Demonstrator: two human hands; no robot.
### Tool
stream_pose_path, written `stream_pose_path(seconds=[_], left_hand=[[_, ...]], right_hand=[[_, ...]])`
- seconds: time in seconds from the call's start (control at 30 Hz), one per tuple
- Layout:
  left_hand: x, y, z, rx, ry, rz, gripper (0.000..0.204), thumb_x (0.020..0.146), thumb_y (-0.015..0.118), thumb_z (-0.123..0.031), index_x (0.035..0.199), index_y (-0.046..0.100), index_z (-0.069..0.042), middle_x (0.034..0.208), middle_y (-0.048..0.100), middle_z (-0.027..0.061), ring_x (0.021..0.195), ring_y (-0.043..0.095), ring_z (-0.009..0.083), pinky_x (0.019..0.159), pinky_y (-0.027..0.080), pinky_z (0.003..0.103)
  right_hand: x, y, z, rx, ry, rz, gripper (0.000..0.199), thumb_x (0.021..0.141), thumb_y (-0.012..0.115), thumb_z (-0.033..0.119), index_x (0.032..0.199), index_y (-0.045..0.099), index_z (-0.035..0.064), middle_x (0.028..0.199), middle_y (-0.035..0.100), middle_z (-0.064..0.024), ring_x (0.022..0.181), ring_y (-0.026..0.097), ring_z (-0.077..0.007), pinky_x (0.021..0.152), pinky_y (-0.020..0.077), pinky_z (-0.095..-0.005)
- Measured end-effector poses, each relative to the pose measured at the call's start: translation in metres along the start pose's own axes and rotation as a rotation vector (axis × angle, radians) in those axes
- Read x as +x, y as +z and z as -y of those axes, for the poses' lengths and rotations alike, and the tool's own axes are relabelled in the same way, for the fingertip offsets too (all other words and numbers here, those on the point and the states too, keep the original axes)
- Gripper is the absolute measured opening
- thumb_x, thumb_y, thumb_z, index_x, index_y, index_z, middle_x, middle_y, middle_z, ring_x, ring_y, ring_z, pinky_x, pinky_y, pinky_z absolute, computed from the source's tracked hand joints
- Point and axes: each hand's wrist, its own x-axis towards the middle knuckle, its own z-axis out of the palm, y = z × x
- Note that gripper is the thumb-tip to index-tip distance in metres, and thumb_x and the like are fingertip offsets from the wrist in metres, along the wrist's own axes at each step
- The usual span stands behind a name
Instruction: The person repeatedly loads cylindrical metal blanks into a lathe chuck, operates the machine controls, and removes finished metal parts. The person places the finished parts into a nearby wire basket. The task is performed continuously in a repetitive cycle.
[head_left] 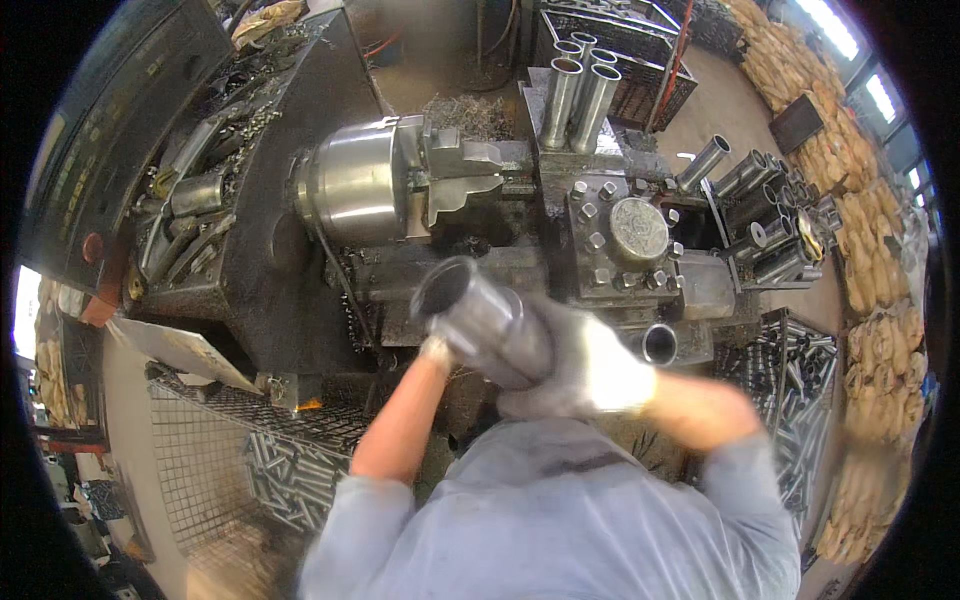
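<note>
A shiny metal tube (490,325) is held at a tilt in front of my body, its open end up and to the left. Wrapped round its lower right part is my right hand (590,365) in a whitish glove, blurred by motion. My left hand (438,350) is against the tube's left side, closed on it, with most of its fingers hidden behind the metal. Beyond the tube is a lathe chuck (360,180), its stepped jaws (460,175) facing right with no tube between them. The bolted tool post (625,235) stands to the right.
Several upright tubes (580,95) stand behind the tool post. More tubes (765,205) lean in a rack at right. Another tube end (659,344) shows beside my right wrist. Wire baskets of metal pieces (290,480) flank me. Stacked sacks (880,345) line the right side.
</note>
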Motion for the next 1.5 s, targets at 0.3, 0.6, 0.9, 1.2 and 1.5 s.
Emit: stream_pose_path(seconds=[0.3,0.6,0.9,1.2,1.5], left_hand=[[0.087,0.053,0.012,1.129,0.147,0.243,0.05,0.107,0.06,-0.039,0.142,0.062,-0.004,0.143,0.065,0.0204,0.13,0.065,0.0351,0.111,0.05,0.044],[-0.053,-0.083,0.062,0.195,0.124,-0.385,0.037,0.101,0.068,-0.016,0.135,0.064,0.0,0.115,0.073,0.0073,0.101,0.067,0.0194,0.09,0.054,0.035],[-0.115,-0.256,0.131,-0.74,0.271,-0.989,0.05,0.104,0.053,-0.058,0.099,0.065,-0.01,0.088,0.064,0.0021,0.084,0.059,0.0224,0.082,0.048,0.047],[-0.152,-0.309,0.108,-0.732,0.162,-0.715,0.035,0.109,0.05,-0.049,0.101,0.064,-0.018,0.07,0.054,0.0005,0.061,0.049,0.0131,0.052,0.044,0.03],[-0.149,-0.319,0.103,0.022,0.223,-1.024,0.049,0.109,0.05,-0.045,0.126,0.063,-0.001,0.116,0.07,0.0189,0.102,0.065,0.0358,0.088,0.052,0.042]], right_hand=[[0.157,-0.177,-0.001,-1.444,-0.328,-0.195,0.04,0.08,0.076,0.017,0.119,0.073,0.0077,0.099,0.077,-0.0184,0.086,0.077,-0.0375,0.077,0.0634,-0.0458],[0.255,-0.15,-0.088,-1.007,0.064,0.381,0.054,0.065,0.086,0.041,0.1,0.08,-0.0003,0.093,0.079,-0.0209,0.086,0.078,-0.0337,0.077,0.0614,-0.0445],[0.244,-0.18,-0.097,-1.025,0.063,0.4,0.053,0.071,0.084,0.038,0.109,0.079,0.0014,0.096,0.08,-0.019,0.087,0.077,-0.0308,0.081,0.0607,-0.0418],[0.276,-0.134,-0.076,-0.724,-0.02,0.262,0.056,0.068,0.087,0.036,0.109,0.078,-0.0008,0.098,0.08,-0.0171,0.083,0.074,-0.0265,0.074,0.0582,-0.0433],[0.118,-0.193,-0.029,-0.573,-0.189,-0.183,0.062,0.088,0.074,0.04,0.135,0.065,0.0002,0.113,0.076,-0.0239,0.102,0.075,-0.0383,0.092,0.0572,-0.0435]])
